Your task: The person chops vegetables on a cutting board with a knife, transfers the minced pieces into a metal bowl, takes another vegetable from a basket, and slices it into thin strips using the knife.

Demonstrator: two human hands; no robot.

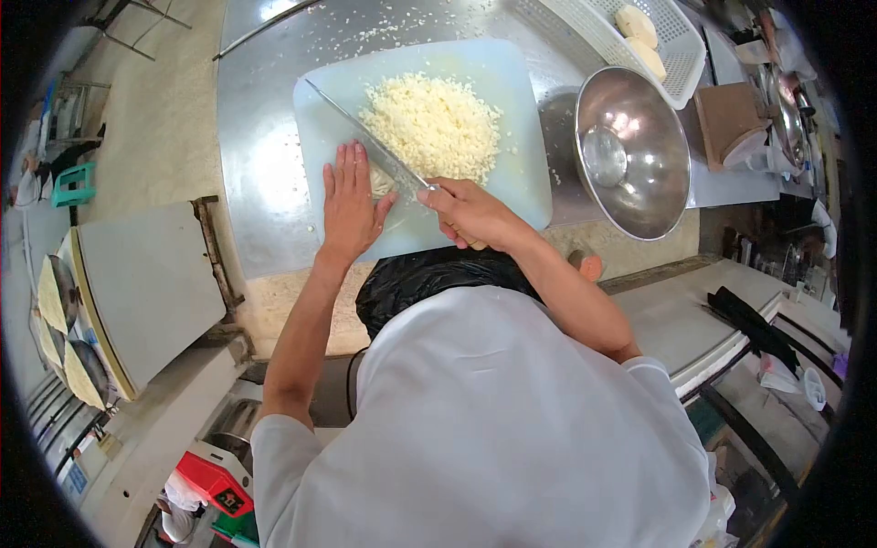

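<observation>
1. Risk, cut: we judge a nick to the left hand (352, 215) likeliest, its fingertips lying just beside the knife (388, 163); a forward slide of the fingers or a near swing of the blade would cause it.
2. Risk, spill: a broad sweep of the blade could push the chopped heap (434, 128) off the cutting board (525, 119); we note crumbs already on the worktop (260, 155) beyond its far edge.
3. Left hand: laid flat, fingers extended and together, thumb spread right; we see no grip closed on anything.
4. Right hand: fingers wrapped around the knife's handle, blade slanting far and left.
5. Pale piece (379, 181): on the board, right of the left hand's fingers, near side of the blade, partly hidden; we cannot tell whether the palm touches it.
6. Chopped heap: far and right of the left hand, across the blade; directly far of the right hand, apart from both.
</observation>
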